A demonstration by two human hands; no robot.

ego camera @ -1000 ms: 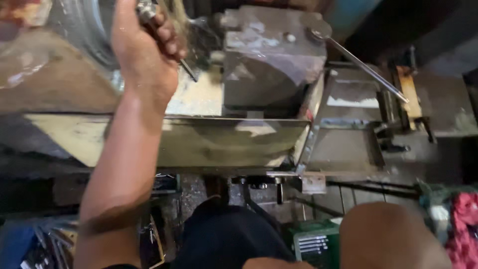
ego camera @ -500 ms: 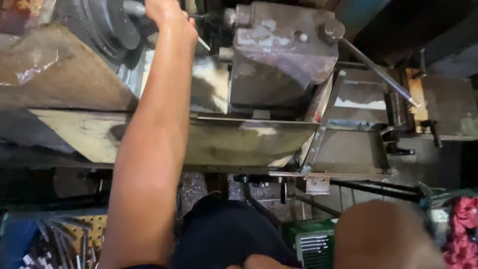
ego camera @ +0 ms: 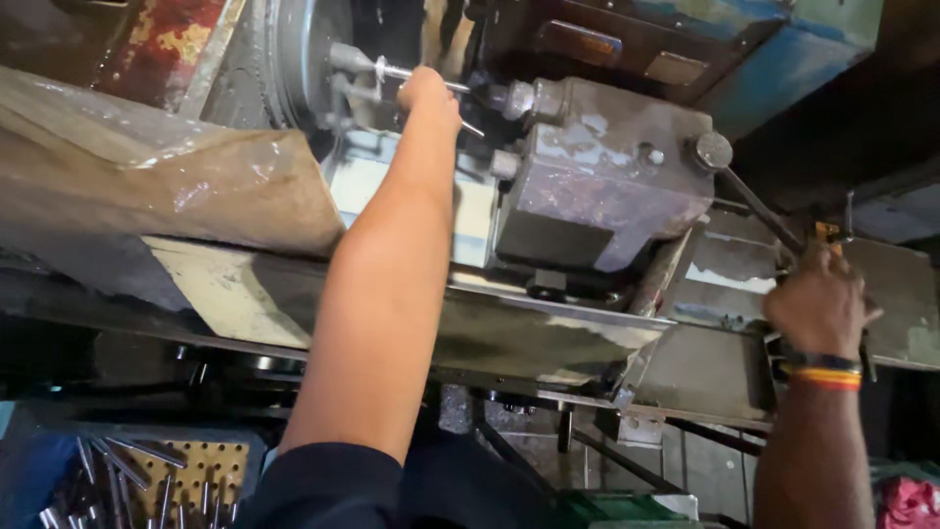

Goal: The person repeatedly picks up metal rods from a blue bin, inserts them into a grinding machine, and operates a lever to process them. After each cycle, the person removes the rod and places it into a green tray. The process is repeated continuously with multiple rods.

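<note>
Head view shows one lathe with one grey block [ego camera: 597, 186] and two hands. Left hand [ego camera: 429, 93], arm stretched straight ahead, is closed around one thin steel rod [ego camera: 416, 75] sticking out of the chuck [ego camera: 299, 59], just beside the block. Right hand [ego camera: 818, 304] grips one long lever [ego camera: 759, 211] at the machine's right, fingers curled. Many loose rods [ego camera: 117, 470] lie below left.
</note>
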